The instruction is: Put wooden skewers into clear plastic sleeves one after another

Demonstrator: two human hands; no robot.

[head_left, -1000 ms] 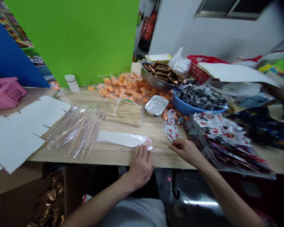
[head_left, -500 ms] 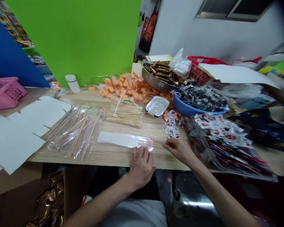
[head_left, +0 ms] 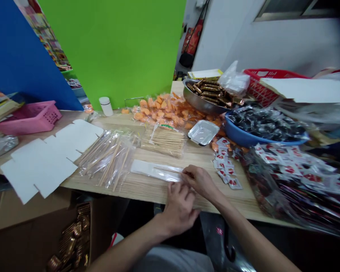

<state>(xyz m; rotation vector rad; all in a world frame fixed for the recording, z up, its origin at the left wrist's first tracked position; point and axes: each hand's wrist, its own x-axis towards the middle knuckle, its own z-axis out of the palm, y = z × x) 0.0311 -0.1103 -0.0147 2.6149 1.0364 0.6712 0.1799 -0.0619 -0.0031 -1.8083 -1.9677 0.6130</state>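
**Tight work at the end of the narrow plastic sleeve (head_left: 144, 168)**

Here's the narrow plastic sleeve, flat on the tabletop (head_left: 149, 187), front and centre, with a thin wooden stick (head_left: 167, 169) lying along it. In goes the right hand (head_left: 198, 181), thumb and finger pinched together on the stick's right end! Just below, the left hand (head_left: 180, 207) crowds in, fingers curled near the sleeve's near edge (whether they grip anything, I cannot tell from here). Beyond the sleeve lies the bag of sticks (head_left: 168, 139), the foil tray (head_left: 203, 132) to its right. Red-and-white sachets (head_left: 229, 169) lie scattered right of the right hand. Over to the left, clear packs (head_left: 109, 158) with sticks beside white card (head_left: 48, 160). And at the back, wrapped orange pieces (head_left: 161, 109), spread wide!
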